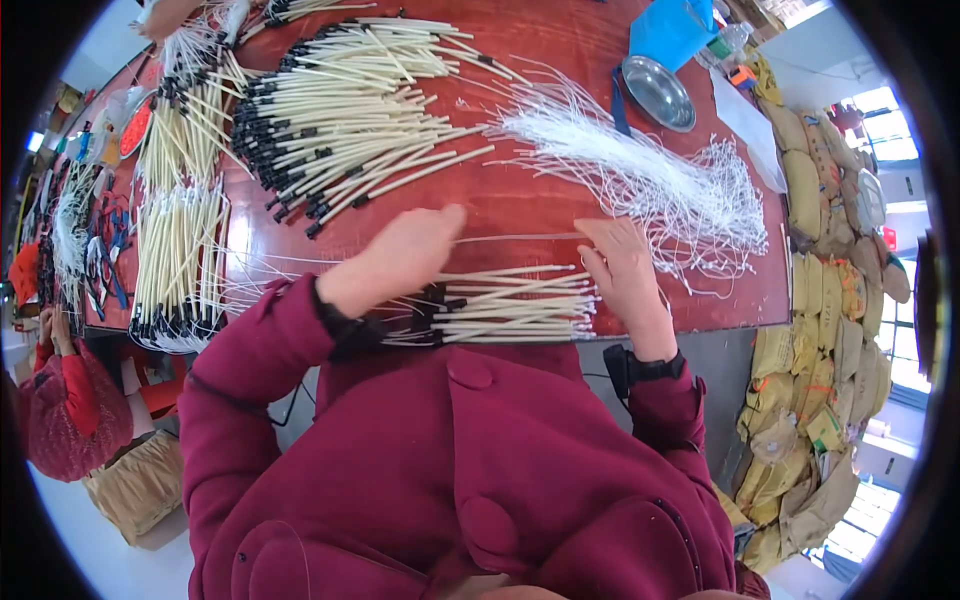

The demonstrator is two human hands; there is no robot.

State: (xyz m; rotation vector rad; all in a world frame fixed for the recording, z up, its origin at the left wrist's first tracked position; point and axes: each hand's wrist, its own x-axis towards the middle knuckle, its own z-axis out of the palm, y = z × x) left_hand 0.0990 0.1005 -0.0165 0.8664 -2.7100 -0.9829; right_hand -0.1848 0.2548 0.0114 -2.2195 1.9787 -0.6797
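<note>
A thin white string (520, 238) runs taut between my hands above the red table. My left hand (405, 255) is closed round its left end; the fingertips are partly turned away. My right hand (622, 262) holds the other end at its fingertips, with the thumb a little below. Just under the hands, a row of thin cream sticks (520, 310) with black ends on the left lies along the near table edge. To the right of my right hand spreads a large bundle of loose white strings (630, 160).
A big fanned pile of black-tipped cream sticks (370, 110) lies at the far middle. More stick bundles (180, 240) stand left. A metal bowl (658, 94) and a blue container (672, 30) sit far right. Stacked sacks (815, 340) line the right; another person (75, 410) is at left.
</note>
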